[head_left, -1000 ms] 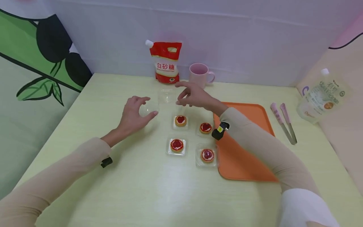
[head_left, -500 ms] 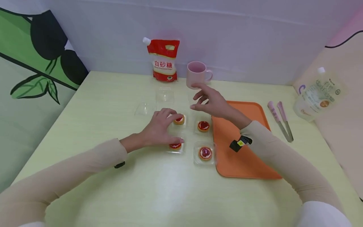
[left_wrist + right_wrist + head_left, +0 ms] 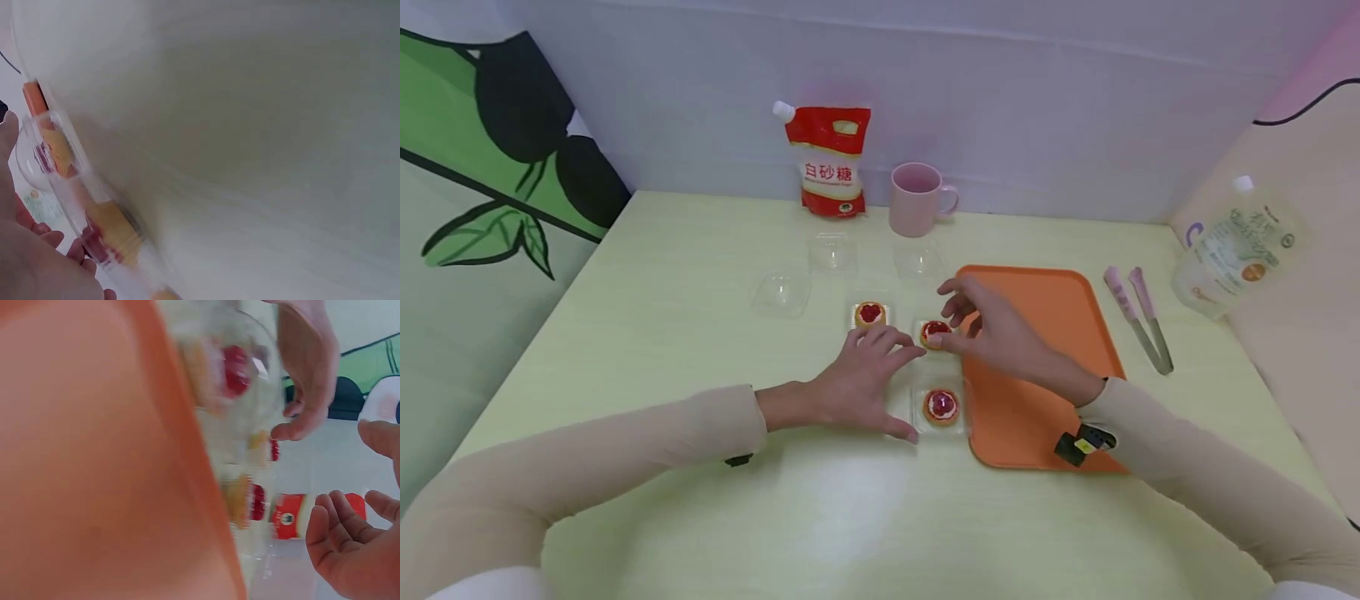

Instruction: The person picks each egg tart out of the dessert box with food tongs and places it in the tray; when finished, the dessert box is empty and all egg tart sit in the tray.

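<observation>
My left hand (image 3: 857, 387) hovers over the front left of the tarts, thumb and fingers spread, hiding the tart beneath. Its fingertips point towards the front right tart (image 3: 941, 407), whose clear plastic box (image 3: 922, 427) has a domed lid over it, seen in the right wrist view. Loosely bent, the fingers of my right hand (image 3: 992, 329) hold nothing. Its thumb overlaps the back right tart (image 3: 936, 331) in the head view; I cannot tell whether it touches. A back left tart (image 3: 870, 314) sits in its open clear base. Both hands are apart from the clear lids.
Three clear plastic lids (image 3: 781, 293) lie behind the tarts. An orange tray (image 3: 1037, 400) borders them on the right. Further back stand a pink mug (image 3: 913, 204) and a red sugar pouch (image 3: 835, 158). Tongs (image 3: 1142, 321) and a translucent pouch (image 3: 1236, 258) are at far right.
My left hand has left the leftmost clear lid and moved right and nearer, over the tarts. My right hand has drawn back from beside the mug to the back right tart.
</observation>
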Motion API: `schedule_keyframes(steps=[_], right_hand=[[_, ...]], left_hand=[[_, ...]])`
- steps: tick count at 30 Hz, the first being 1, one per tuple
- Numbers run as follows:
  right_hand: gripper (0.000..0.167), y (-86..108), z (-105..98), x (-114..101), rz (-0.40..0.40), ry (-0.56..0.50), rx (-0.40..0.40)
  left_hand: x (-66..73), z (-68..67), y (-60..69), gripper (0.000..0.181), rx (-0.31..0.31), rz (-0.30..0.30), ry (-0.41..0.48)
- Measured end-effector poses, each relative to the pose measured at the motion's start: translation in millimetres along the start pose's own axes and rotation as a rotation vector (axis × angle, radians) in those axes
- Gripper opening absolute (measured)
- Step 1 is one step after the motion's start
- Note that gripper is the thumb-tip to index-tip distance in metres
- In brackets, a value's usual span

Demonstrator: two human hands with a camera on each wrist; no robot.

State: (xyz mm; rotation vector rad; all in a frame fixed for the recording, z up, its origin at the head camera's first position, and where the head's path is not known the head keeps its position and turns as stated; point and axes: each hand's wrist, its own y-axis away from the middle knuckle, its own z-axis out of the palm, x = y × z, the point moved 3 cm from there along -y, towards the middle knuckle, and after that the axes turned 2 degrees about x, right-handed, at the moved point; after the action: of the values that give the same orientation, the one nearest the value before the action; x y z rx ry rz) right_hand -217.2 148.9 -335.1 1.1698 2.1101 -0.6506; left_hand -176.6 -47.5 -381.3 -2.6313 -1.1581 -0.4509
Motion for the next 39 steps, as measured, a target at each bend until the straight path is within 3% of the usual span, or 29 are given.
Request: schedule_keyframes(steps=[9, 16, 24, 30, 35, 39], right_hand=[[0.052, 28.0, 11.7, 13.6, -0.017, 0.014, -0.017], [0.050, 30.8, 7.4, 17.7, -0.020, 0.001, -0.007], [0.054, 37.0, 9.2, 19.2, -0.003, -0.004, -0.036], [0.049, 45.4, 18.6, 22.1, -0.036, 0.044, -0.116], [0.060, 52.0, 25.4, 22.3, -0.075, 0.133, -0.200], [0.063, 54.4, 28.2, 22.3, -0.106, 0.177, -0.218]], left_hand=[[10.3, 8.0, -1.8, 0.095, -0.040, 0.029, -0.032], [15.1, 8.1, -5.8, 0.085, -0.067, 0.059, -0.041], [15.7, 7.0, -9.1, 0.078, -0.104, 0.040, -0.060], [13.6, 6.7, -11.4, 0.077, -0.119, 0.021, -0.070], [13.2, 6.2, -11.9, 0.074, -0.116, 0.004, -0.064], [13.9, 5.9, -10.6, 0.071, -0.096, 0.004, -0.073]])
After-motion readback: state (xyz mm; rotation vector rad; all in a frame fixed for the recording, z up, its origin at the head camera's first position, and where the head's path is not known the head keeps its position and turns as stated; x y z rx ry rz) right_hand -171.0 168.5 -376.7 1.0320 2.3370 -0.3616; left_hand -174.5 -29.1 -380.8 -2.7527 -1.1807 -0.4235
